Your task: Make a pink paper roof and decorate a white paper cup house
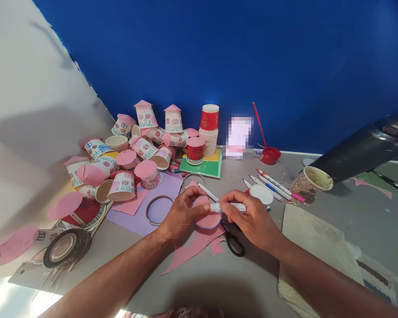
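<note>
My left hand (pixel 189 210) and my right hand (pixel 248 216) meet over the middle of the table, both pinching one short white pen-shaped tube (pixel 234 207). The left fingertips are at its left end, the right fingers around its body. I cannot tell whether it is a marker or glue. Just under the left fingers lies a round pink paper piece (pixel 207 221) with a thin bluish rim. Pink paper scraps (pixel 192 249) spread below it. Beside them, black-handled scissors (pixel 235 244) lie partly under the right hand. A white marker (pixel 208 192) shows behind the hands.
Decorated paper cups with pink paper tops (pixel 142 148) pile up at the left. A stack of cups (pixel 208 143) stands at the back. Several markers (pixel 273 187), a patterned cup (pixel 310 183) and a cloth (pixel 313 238) lie right. Tape rolls (pixel 66 247) sit left.
</note>
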Tool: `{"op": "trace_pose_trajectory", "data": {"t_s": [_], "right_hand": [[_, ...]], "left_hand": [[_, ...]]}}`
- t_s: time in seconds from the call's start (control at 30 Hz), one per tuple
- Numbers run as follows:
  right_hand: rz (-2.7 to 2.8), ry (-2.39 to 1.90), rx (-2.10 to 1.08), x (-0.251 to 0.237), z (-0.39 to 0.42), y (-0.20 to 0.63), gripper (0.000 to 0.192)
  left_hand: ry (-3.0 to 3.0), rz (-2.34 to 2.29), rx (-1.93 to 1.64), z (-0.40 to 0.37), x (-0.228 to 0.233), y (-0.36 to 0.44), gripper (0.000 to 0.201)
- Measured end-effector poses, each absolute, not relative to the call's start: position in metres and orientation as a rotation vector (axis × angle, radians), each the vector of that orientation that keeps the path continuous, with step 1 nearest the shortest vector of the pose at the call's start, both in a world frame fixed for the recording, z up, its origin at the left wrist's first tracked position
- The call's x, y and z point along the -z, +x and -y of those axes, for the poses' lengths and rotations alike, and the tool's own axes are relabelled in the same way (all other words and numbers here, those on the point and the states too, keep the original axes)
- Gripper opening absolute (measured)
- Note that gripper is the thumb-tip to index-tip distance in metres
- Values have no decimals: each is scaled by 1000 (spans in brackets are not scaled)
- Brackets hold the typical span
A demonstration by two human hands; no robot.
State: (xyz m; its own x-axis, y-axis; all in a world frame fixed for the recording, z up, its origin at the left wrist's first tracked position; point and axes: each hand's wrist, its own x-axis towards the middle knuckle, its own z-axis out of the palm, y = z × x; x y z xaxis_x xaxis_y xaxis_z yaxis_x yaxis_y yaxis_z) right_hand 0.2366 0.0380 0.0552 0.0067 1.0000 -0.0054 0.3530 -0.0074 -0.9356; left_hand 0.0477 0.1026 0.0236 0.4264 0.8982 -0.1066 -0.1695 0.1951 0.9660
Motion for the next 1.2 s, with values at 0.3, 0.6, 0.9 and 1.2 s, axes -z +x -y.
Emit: {"op": "trace_pose_trajectory", "data": {"t_s": [0.3, 0.6, 0.9, 1.2], "right_hand": [[1412, -1456, -1049, -52, -38, 233, 30], [1457, -1503, -917, -48, -38, 232, 29], [1591, -1425, -574, -36, -37, 232, 19], [1779, -1384, -281, -32, -35, 233, 14]], "left_hand": [[1534, -1090, -1236, -98, -22, 46, 24], [1899, -1312, -1264, -93, -24, 43, 49], [1688, -1391, -919, -99, -34, 42, 46], [1483, -1240, -923, -102, -37, 42, 43]]}}
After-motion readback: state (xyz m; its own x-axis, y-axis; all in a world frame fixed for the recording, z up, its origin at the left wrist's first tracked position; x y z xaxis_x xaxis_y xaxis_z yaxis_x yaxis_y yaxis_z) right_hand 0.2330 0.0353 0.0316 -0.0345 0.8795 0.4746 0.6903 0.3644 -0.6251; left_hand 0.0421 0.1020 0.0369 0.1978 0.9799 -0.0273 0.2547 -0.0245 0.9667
